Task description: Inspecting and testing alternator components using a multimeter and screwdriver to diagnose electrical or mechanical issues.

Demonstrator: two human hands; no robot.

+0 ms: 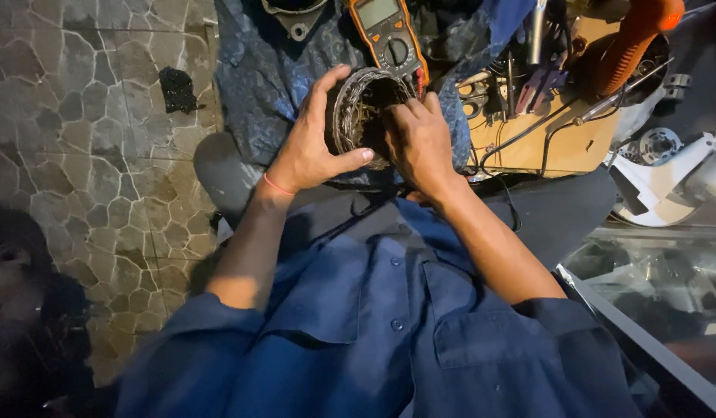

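We see a stone floor [79, 116] with grey, cracked-looking tiles off to the outer side of our left hand [311, 151]. Past both hands lies a crumpled blue cloth [257, 70], and beyond our right hand [420, 143] sits a wooden board [559, 143] crowded with tools and wires.

The thing we hold is a round metal ring [356, 116], like a short fat tube, dark and worn. Its rim looks ridged, and inside it we see tangled, brownish wire bundles. The open end faces our right hand.

Our left hand wraps around the ring from the outside. The thumb reaches over the far edge and the fingers curl under the near edge, so this hand is clamped on the ring. A thin red band [277, 186] sits on that wrist. Our right hand rests against the open side of the ring, fingers bent and pushed together, with the tips going into the opening. We cannot tell if they pinch anything inside. Both forearms are bare, coming out of blue shirt [389, 325] sleeves.

Just past the ring lies an orange and grey meter [387, 35] with a dial and a small screen. Farther beyond the right hand is an orange handle [632, 42], and a white metal part [667, 182] lies off to that hand's outer side.
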